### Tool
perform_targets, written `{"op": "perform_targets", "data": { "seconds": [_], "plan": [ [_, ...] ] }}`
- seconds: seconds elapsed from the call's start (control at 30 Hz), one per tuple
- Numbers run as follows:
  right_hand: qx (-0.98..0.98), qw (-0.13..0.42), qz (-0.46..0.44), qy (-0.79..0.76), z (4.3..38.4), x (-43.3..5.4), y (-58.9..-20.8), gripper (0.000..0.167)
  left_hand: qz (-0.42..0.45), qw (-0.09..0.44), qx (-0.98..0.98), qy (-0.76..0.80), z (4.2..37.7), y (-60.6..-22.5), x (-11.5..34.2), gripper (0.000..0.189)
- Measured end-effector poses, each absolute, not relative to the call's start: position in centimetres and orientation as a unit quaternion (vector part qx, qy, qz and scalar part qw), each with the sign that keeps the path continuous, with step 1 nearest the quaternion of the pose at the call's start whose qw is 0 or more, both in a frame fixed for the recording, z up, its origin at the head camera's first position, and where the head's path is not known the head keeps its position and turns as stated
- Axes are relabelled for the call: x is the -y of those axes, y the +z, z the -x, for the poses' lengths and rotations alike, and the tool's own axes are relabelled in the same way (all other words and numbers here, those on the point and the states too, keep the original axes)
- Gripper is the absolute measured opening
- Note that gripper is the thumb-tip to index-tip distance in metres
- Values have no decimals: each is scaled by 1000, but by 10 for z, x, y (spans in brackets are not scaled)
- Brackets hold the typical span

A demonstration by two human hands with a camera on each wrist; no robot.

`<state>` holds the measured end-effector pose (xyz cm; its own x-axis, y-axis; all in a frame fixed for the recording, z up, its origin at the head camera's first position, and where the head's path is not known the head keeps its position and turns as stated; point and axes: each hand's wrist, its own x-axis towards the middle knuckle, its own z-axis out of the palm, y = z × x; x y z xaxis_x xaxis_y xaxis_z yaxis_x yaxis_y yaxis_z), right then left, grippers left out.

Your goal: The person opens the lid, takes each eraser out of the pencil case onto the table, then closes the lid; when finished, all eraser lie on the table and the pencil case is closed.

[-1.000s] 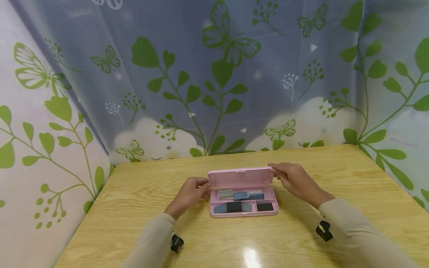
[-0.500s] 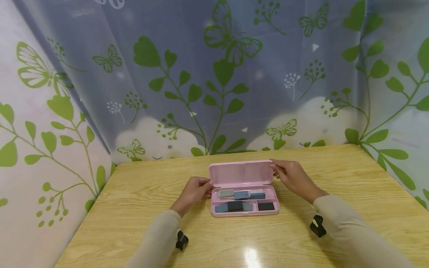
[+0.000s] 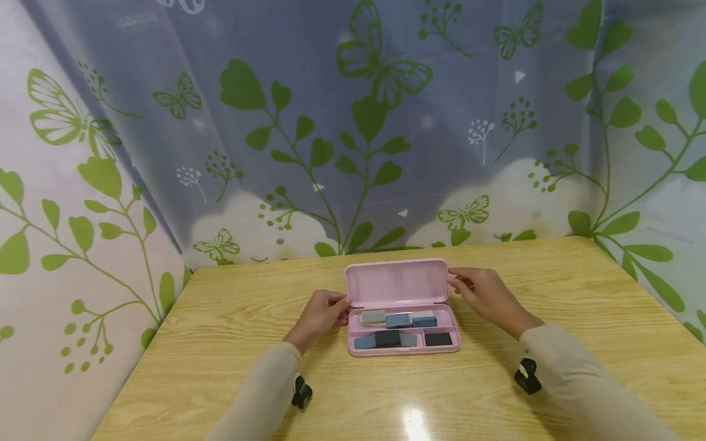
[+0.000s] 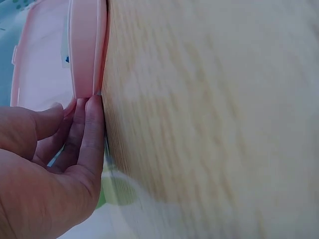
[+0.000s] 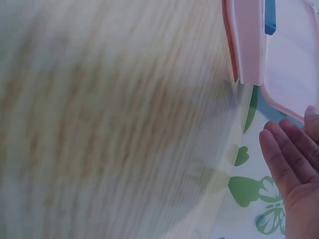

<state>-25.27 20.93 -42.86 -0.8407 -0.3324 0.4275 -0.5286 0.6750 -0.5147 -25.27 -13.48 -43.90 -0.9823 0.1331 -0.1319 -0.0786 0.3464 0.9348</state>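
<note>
A pink pencil case (image 3: 397,351) lies on the table with its lid (image 3: 397,283) raised and leaning back. Inside, one compartment row carries pale and blue blocks (image 3: 398,320). The front row has a black block (image 3: 387,339) between blue-grey ones, and a dark square piece (image 3: 438,339) sits in the small right compartment. My left hand (image 3: 317,317) holds the case's back left corner; in the left wrist view its fingertips (image 4: 93,109) touch the end of the base. My right hand (image 3: 488,297) is beside the lid's right edge, its fingers (image 5: 279,154) fairly straight in the right wrist view.
The wood-grain table (image 3: 220,367) extends around the case on every side. Behind it hangs a blue curtain (image 3: 309,49) printed with green leaves and butterflies, and similar cloth covers both sides. A black device (image 3: 527,376) is worn on the right wrist.
The lid has swung up and back from a lower angle. My right hand followed its corner, then slid slightly right and down to the edge. My left hand has shifted slightly right.
</note>
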Motion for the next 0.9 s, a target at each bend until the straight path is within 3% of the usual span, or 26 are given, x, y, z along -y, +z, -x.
{"op": "perform_targets", "data": {
  "seconds": [0.23,0.5,0.9],
  "plan": [
    [902,157,-245,320,246,-212,-428,23,-9,103,-812,575,252,-438,136,25],
    [894,133,-278,324,234,-209,-424,11,0,110,-815,569,254,-439,137,25],
    [884,85,-332,318,225,-199,-422,8,-2,121,-814,568,257,-441,140,26]
  ]
}}
